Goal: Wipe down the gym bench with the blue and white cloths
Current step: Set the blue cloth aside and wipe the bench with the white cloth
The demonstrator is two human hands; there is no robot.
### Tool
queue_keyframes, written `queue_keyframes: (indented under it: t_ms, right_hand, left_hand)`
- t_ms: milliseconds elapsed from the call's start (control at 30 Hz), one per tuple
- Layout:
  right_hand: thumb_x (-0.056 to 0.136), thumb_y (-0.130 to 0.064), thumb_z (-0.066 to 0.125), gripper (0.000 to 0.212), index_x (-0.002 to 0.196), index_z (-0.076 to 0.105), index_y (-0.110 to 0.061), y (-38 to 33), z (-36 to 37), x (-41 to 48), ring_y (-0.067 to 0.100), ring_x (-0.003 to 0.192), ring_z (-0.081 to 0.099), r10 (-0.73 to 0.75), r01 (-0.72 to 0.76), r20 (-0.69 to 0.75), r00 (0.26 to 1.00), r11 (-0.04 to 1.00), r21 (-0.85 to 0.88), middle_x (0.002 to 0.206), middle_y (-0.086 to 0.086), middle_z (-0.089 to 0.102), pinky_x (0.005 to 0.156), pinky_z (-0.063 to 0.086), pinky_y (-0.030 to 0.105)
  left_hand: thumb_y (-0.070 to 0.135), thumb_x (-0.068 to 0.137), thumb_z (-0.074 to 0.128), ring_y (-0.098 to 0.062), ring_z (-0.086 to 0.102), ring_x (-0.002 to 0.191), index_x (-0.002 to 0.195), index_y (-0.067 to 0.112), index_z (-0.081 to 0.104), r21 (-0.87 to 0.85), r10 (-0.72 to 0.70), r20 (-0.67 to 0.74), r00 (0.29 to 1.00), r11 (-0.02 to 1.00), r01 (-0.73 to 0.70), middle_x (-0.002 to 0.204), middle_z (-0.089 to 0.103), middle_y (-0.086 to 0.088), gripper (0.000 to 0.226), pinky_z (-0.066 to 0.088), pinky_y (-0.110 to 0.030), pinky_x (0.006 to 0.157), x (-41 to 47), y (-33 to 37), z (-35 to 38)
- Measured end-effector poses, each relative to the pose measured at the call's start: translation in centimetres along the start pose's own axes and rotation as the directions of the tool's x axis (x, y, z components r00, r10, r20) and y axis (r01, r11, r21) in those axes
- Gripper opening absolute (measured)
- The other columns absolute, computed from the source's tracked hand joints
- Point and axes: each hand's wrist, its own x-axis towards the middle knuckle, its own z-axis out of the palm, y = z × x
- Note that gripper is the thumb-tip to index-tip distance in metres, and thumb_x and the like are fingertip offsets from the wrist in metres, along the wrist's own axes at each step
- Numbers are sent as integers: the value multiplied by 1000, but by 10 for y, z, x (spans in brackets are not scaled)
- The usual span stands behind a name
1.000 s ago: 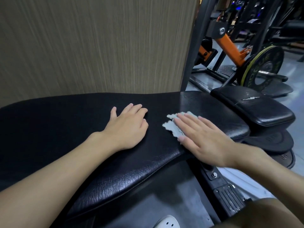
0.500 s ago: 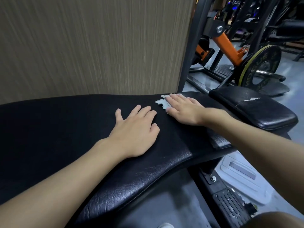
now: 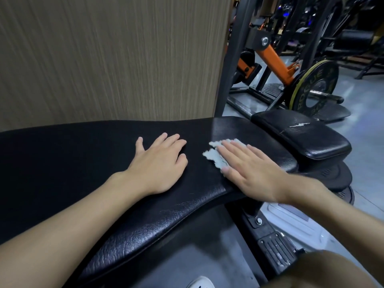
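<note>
Both hands lie flat, fingers spread: left hand (image 3: 160,163) on the bench (image 3: 83,163), right hand (image 3: 247,169) pressing the cloth (image 3: 215,155). Unpinched, it may slip free.

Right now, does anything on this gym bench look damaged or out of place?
Yes. The smaller black pad at the right end has a pale jagged tear in its top cover. The main bench pad looks whole where visible, with the left hand flat on it and the right hand pressing the cloth.
</note>
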Motion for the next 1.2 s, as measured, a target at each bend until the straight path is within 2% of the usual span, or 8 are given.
queue_keyframes:
  t_ms: [133, 233, 367, 567, 667, 800, 1000, 1200]
  right_hand:
    - [74, -67, -26, 91, 155, -6, -30, 1, 5, -34, 4, 146, -18, 4, -3, 36, 999, 1000, -24, 162, -14, -10, 112, -15, 23]
    - [80, -65, -13, 84, 155, -4, -30, 4, 1, -17, 5, 147, -15, 14, -15, 47, 999, 1000, 15, 162, -13, -9, 114, -11, 25]
    - [102, -48, 15, 60, 156, 1, -27, 20, -4, 41, 10, 149, -8, 82, -84, 92, 992, 996, 16, 164, -6, -5, 119, -3, 33]
    - [102, -45, 21, 58, 155, 13, -23, 48, -4, 147, 16, 149, 5, 168, -176, 108, 980, 982, 69, 163, -1, 11, 119, 6, 42]
    - [101, -47, 20, 59, 155, 11, -25, 53, -4, 162, 17, 150, 1, 219, -232, 142, 965, 969, 85, 164, -1, 7, 119, 3, 44]
    - [100, -47, 18, 61, 155, 9, -23, 50, 3, 136, 17, 150, 0, 203, -209, 83, 976, 975, 73, 164, -1, 6, 120, 2, 42]
    - [103, -45, 18, 58, 156, 5, -25, 39, 1, 30, 12, 149, -5, 152, -153, 38, 988, 987, 39, 164, -5, 0, 119, -1, 34]
    - [94, -53, 0, 64, 155, -3, -30, 37, 3, -30, 6, 146, -16, 150, -153, 61, 987, 988, 37, 162, -13, -10, 116, -10, 28]
  left_hand:
    - [33, 101, 26, -15, 6, 149, 147, 26, 31, -17, 31, -9, 999, 999, -31, 160, 17, 11, 47, 4, -66, 113, 1, 8, -5]
    - [36, 100, 26, -13, 7, 148, 148, 25, 31, -70, 52, 6, 999, 996, -52, 159, 17, 11, 49, 2, -67, 113, 7, 22, -5]
    - [45, 100, 22, -18, 0, 149, 150, 29, 23, 16, 54, 29, 998, 998, -55, 162, 8, 10, 53, 0, -70, 110, 14, 27, 7]
    - [48, 99, 21, -15, -2, 149, 150, 33, 19, 30, 59, 11, 998, 998, -59, 162, 6, 12, 54, 1, -69, 111, 17, 24, 10]
    - [49, 99, 21, -14, -3, 149, 150, 34, 18, 29, 60, 3, 998, 998, -60, 162, 5, 13, 53, 1, -68, 111, 17, 22, 10]
    - [50, 99, 20, -14, -3, 149, 150, 35, 18, 25, 58, 5, 998, 998, -58, 162, 5, 14, 53, 0, -67, 112, 16, 22, 9]
    - [49, 99, 19, -14, -2, 149, 151, 34, 18, 23, 57, 14, 998, 998, -58, 162, 6, 14, 53, 0, -66, 112, 14, 24, 7]
    - [39, 100, 19, -22, -1, 149, 148, 39, 19, 49, 97, 55, 994, 994, -99, 162, 7, 9, 48, 3, -70, 110, 15, 30, 4]
